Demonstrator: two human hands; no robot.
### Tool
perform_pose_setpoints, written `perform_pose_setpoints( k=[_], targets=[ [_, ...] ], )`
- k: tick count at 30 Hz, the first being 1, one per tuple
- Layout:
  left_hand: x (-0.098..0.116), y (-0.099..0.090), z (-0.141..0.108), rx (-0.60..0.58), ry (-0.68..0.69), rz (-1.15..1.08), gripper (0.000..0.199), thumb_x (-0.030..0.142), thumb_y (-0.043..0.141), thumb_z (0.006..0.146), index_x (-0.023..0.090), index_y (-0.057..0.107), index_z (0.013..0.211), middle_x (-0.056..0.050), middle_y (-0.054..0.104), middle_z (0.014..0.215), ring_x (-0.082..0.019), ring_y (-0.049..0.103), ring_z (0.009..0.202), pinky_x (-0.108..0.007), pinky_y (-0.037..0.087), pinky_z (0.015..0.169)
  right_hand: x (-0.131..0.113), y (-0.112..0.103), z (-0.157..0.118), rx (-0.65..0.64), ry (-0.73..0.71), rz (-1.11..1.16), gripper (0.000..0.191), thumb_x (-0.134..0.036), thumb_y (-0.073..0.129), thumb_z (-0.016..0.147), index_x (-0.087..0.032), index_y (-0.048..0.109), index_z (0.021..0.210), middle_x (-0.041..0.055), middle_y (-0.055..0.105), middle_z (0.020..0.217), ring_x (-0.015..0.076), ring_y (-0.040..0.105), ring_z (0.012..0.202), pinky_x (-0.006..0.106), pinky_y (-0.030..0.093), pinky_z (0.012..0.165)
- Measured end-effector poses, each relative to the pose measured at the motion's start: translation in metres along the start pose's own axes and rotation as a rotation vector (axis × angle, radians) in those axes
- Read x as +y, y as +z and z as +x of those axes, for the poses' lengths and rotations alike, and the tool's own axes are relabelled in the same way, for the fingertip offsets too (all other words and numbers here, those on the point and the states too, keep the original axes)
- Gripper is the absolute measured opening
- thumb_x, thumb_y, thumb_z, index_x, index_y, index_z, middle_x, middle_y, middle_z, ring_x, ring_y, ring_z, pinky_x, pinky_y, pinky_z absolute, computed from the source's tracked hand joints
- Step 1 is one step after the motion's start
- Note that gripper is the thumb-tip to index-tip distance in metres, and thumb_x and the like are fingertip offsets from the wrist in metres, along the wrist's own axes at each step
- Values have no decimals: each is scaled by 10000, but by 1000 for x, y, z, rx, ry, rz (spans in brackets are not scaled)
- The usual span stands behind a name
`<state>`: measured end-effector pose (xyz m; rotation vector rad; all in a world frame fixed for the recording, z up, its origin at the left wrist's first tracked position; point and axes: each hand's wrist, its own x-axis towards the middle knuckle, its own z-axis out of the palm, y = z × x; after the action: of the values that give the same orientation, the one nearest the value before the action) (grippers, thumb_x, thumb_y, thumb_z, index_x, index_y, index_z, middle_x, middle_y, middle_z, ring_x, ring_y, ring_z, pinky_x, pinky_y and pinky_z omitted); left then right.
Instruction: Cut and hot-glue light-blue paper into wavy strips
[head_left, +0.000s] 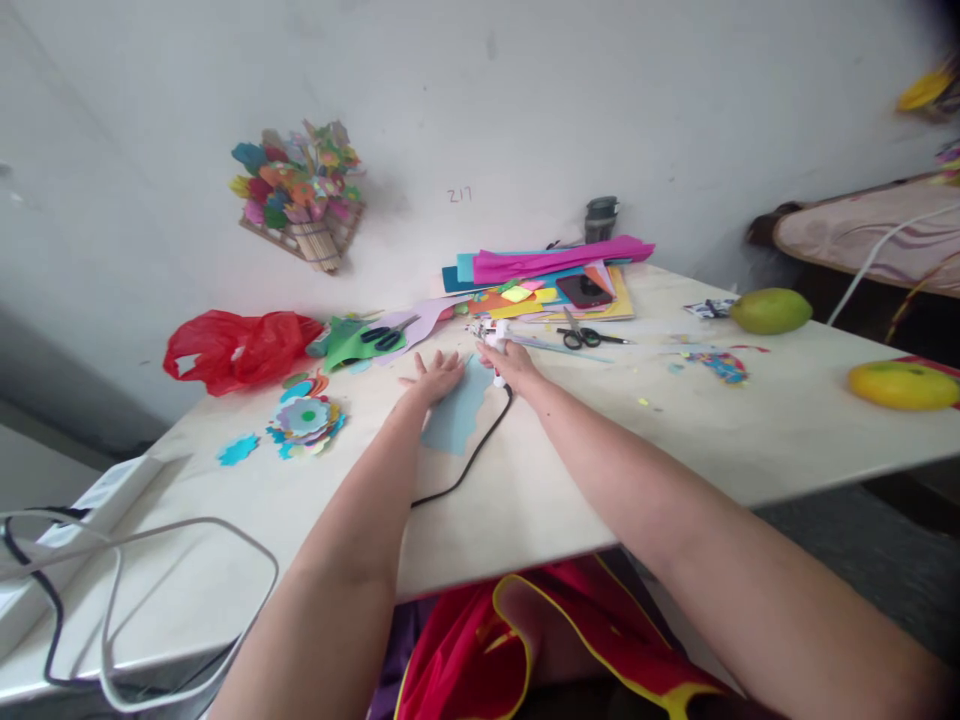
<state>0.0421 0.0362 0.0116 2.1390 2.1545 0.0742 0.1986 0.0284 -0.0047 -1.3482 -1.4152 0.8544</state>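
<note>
My left hand (439, 378) lies with its fingers spread on the upper left part of a light blue sheet of paper (454, 420). To the right of it, my right hand (516, 366) is closed around a white hot glue gun (500, 378). A black cord (480, 450) trails from the glue gun toward me across the table. The gun's front end points away from me, beside a small patterned item that I cannot make out. Black-handled scissors (581, 337) lie just right of my right hand.
Stacked paper flower shapes (304, 418), a red plastic bag (240, 345) and a second pair of scissors (386, 335) are on the left. Coloured sheets (555, 262) and a phone (585, 291) lie at the back. Mangoes (772, 311) sit right; a power strip (90, 510) with cables is near left.
</note>
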Motion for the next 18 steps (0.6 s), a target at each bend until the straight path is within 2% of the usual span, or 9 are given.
perform_pose_setpoints(
  k=[3, 7, 12, 18],
  targets=[
    [1, 0, -4, -74, 103, 14, 640, 666, 142, 780, 443, 167, 1379, 88, 51, 1493, -326, -142, 1337, -725, 38, 936, -1, -1, -1, 3, 7, -11, 421, -531, 512, 770, -181, 625, 976, 44, 694, 794, 173, 659, 767, 256, 481, 685],
    [6, 3, -4, -34, 158, 61, 705, 717, 119, 750, 420, 163, 1388, 64, 35, 1499, -334, -153, 1334, -719, 1, 938, 0, -1, -1, 5, 9, -35, 441, -551, 507, 765, -188, 619, 990, 44, 692, 811, 170, 654, 795, 254, 473, 702],
    [9, 2, -6, -21, 179, 87, 681, 689, 115, 771, 408, 182, 1388, 81, 23, 1498, -328, -145, 1339, -699, 26, 964, 2, -1, 1, 5, 0, -45, 462, -575, 490, 761, -206, 614, 1009, 32, 687, 813, 164, 650, 763, 251, 472, 666],
    [9, 0, -7, 5, 225, 145, 686, 667, 82, 787, 373, 206, 1394, 95, 53, 1495, -291, -142, 1347, -647, -29, 1006, 1, -1, -1, 3, -13, -26, 454, -556, 496, 772, -197, 611, 1023, 31, 689, 815, 156, 652, 751, 235, 472, 654]
  ],
)
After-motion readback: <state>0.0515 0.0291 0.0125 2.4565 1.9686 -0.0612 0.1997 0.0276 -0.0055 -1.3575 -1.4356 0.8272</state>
